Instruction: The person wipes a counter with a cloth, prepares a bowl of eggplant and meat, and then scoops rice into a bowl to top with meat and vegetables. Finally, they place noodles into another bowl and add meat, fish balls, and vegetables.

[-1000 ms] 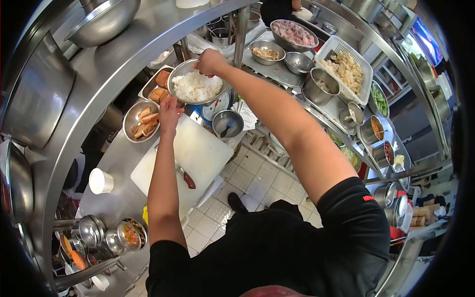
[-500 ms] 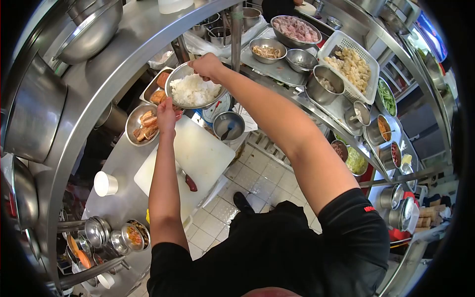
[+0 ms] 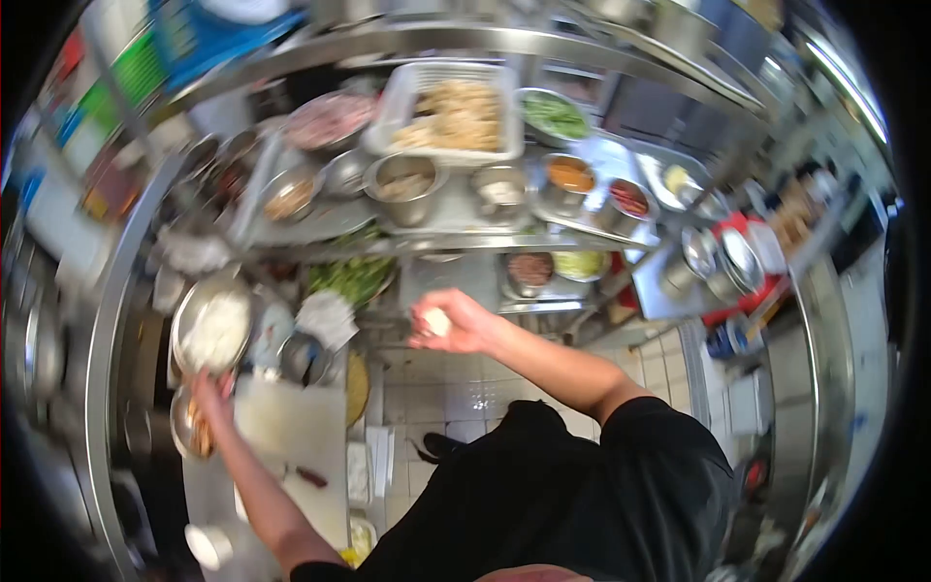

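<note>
A metal bowl of white rice is at the left of the head view. My left hand grips its near rim, with the fingers partly blurred. My right hand is out over the floor, away from the bowl, with its fingers curled round a small white lump; its kind is too blurred to tell. Below my left hand sits a bowl of cooked meat pieces. Right of that arm lies a white cutting board with a red-handled knife on it.
A small metal bowl stands above the board, and a white cup at the lower left. Across the back, a metal shelf carries a white basket and several bowls of ingredients. Leafy greens lie beneath it.
The view has swung to the right. My right hand has left the rice bowl and moved right, now with a white lump in it. My left hand stays at the bowl.
</note>
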The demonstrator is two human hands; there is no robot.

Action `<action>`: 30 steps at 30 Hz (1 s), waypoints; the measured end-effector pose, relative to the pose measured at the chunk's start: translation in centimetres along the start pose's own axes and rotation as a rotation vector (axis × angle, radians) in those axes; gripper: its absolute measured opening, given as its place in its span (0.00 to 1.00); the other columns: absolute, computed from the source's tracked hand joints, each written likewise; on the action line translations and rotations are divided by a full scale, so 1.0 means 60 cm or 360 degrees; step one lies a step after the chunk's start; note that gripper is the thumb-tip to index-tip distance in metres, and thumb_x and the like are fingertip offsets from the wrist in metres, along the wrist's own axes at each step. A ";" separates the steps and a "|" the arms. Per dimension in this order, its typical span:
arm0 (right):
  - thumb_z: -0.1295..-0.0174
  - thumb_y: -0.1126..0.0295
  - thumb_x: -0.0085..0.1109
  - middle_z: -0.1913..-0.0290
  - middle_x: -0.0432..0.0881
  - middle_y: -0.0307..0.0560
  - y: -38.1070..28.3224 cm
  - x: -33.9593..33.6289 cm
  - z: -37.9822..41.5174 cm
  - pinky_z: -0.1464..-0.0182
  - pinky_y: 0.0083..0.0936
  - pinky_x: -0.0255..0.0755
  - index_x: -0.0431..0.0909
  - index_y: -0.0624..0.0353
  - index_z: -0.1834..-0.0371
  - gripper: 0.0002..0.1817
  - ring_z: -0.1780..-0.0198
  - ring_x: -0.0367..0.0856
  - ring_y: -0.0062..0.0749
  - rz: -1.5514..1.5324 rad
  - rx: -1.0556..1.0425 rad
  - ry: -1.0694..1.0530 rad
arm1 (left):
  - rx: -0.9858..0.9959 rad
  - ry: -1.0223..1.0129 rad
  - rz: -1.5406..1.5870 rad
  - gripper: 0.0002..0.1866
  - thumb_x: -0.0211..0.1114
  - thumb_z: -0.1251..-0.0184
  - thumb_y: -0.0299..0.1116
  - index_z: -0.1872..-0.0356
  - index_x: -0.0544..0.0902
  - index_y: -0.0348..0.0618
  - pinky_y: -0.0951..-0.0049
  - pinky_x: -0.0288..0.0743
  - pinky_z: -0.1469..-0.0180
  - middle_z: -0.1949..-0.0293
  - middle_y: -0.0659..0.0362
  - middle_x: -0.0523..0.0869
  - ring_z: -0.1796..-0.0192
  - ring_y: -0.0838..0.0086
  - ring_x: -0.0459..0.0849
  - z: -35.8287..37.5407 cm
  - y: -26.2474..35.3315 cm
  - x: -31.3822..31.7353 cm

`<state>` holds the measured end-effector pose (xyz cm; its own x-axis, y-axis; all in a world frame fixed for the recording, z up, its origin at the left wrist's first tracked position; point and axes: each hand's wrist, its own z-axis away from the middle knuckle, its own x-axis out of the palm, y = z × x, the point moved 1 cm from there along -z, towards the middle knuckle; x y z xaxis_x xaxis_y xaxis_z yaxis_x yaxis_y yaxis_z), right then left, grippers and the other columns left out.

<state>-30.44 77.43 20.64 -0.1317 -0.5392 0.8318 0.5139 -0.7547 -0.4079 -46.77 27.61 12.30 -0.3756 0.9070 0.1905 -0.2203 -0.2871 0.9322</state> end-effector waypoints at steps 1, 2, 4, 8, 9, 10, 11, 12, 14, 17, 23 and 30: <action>0.44 0.70 0.58 0.80 0.73 0.40 -0.016 -0.085 0.064 0.73 0.22 0.74 0.71 0.57 0.74 0.06 0.77 0.75 0.27 -0.0058 -0.0086 0.0025 | 0.0005 -0.0065 0.0168 0.21 0.61 0.36 0.37 0.44 0.72 0.41 0.66 0.84 0.56 0.48 0.53 0.78 0.58 0.62 0.84 -0.015 -0.013 -0.013; 0.45 0.71 0.59 0.80 0.72 0.39 -0.038 -0.163 0.136 0.72 0.21 0.73 0.71 0.57 0.75 0.07 0.77 0.74 0.26 -0.0108 -0.0166 0.0037 | 0.0042 -0.0026 0.0168 0.19 0.61 0.37 0.33 0.47 0.74 0.37 0.65 0.84 0.53 0.49 0.53 0.78 0.57 0.61 0.84 -0.035 -0.017 -0.024; 0.43 0.68 0.58 0.80 0.72 0.39 -0.074 -0.300 0.289 0.81 0.19 0.66 0.70 0.57 0.75 0.08 0.79 0.73 0.24 -0.0283 -0.0535 0.0618 | -0.0042 0.0057 0.0170 0.17 0.61 0.42 0.29 0.51 0.76 0.35 0.66 0.86 0.56 0.54 0.52 0.80 0.57 0.63 0.83 -0.059 -0.016 -0.031; 0.43 0.68 0.50 0.83 0.72 0.39 -0.219 -0.447 0.616 0.89 0.16 0.63 0.71 0.54 0.75 0.05 0.88 0.68 0.23 -0.0264 -0.1433 0.1485 | -0.0071 0.0252 0.0337 0.15 0.61 0.45 0.28 0.57 0.78 0.33 0.64 0.86 0.58 0.55 0.52 0.80 0.57 0.60 0.82 -0.035 0.009 0.009; 0.42 0.66 0.49 0.82 0.73 0.38 -0.271 -0.452 0.680 0.88 0.15 0.63 0.71 0.54 0.74 0.06 0.87 0.68 0.22 -0.0238 -0.1711 0.1551 | 0.0091 0.0340 0.0388 0.14 0.60 0.44 0.29 0.57 0.78 0.33 0.63 0.86 0.58 0.55 0.52 0.80 0.56 0.59 0.82 -0.013 0.015 0.022; 0.40 0.65 0.49 0.81 0.72 0.38 -0.337 -0.469 0.730 0.87 0.14 0.64 0.71 0.54 0.73 0.07 0.85 0.69 0.22 -0.0463 -0.1857 0.1475 | 0.0254 0.0433 0.0438 0.14 0.59 0.43 0.29 0.57 0.78 0.32 0.62 0.86 0.58 0.54 0.51 0.81 0.55 0.57 0.81 0.010 0.017 0.031; 0.38 0.65 0.49 0.83 0.72 0.34 -0.412 -0.512 0.767 0.80 0.23 0.74 0.72 0.57 0.65 0.08 0.86 0.70 0.24 -0.0210 -0.2126 0.1595 | 0.0681 0.0361 0.0404 0.14 0.57 0.40 0.31 0.57 0.77 0.32 0.62 0.86 0.56 0.55 0.51 0.80 0.55 0.58 0.81 0.070 0.010 0.055; 0.36 0.64 0.49 0.79 0.73 0.39 -0.501 -0.568 0.810 0.69 0.32 0.78 0.72 0.59 0.63 0.09 0.82 0.72 0.27 0.0244 -0.2071 0.1605 | 0.0450 0.0392 0.0488 0.14 0.56 0.40 0.32 0.56 0.77 0.32 0.64 0.85 0.55 0.56 0.52 0.79 0.56 0.59 0.80 0.053 0.026 0.032; 0.31 0.43 0.39 0.55 0.77 0.57 -0.682 -0.633 0.840 0.49 0.44 0.75 0.70 0.66 0.45 0.33 0.58 0.78 0.46 0.0232 -0.1970 0.1464 | 0.0434 0.0443 0.0475 0.12 0.57 0.46 0.26 0.62 0.77 0.28 0.64 0.86 0.53 0.58 0.50 0.80 0.57 0.58 0.82 0.150 0.056 0.065; 0.36 0.34 0.39 0.28 0.56 0.63 -0.847 -0.644 0.863 0.32 0.54 0.54 0.50 0.69 0.29 0.48 0.27 0.50 0.59 0.0290 -0.1767 0.2271 | 0.0568 0.0421 0.0491 0.17 0.55 0.41 0.27 0.52 0.75 0.26 0.61 0.82 0.50 0.51 0.48 0.80 0.51 0.56 0.81 0.226 0.034 0.051; 0.36 0.63 0.45 0.59 0.78 0.44 -0.686 -0.573 0.854 0.50 0.39 0.71 0.76 0.60 0.56 0.14 0.59 0.76 0.34 0.0965 -0.3608 0.1239 | 0.0423 0.0562 0.0469 0.14 0.55 0.45 0.31 0.59 0.78 0.36 0.64 0.78 0.51 0.61 0.54 0.82 0.57 0.62 0.82 0.523 -0.142 0.069; 0.47 0.71 0.63 0.75 0.76 0.43 -0.285 -0.542 0.505 0.70 0.27 0.69 0.77 0.59 0.66 0.08 0.73 0.76 0.37 0.2429 -0.1156 0.0144 | -0.0168 0.0854 0.0025 0.06 0.55 0.52 0.29 0.70 0.75 0.45 0.68 0.77 0.59 0.68 0.59 0.78 0.64 0.68 0.79 0.794 -0.563 0.034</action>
<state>-9.23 119.18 12.00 0.0228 -0.8838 -0.4673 -0.2546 0.4469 -0.8576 2.82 53.83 -4.12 -0.7801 0.6256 -0.0056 -0.2900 -0.3537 0.8893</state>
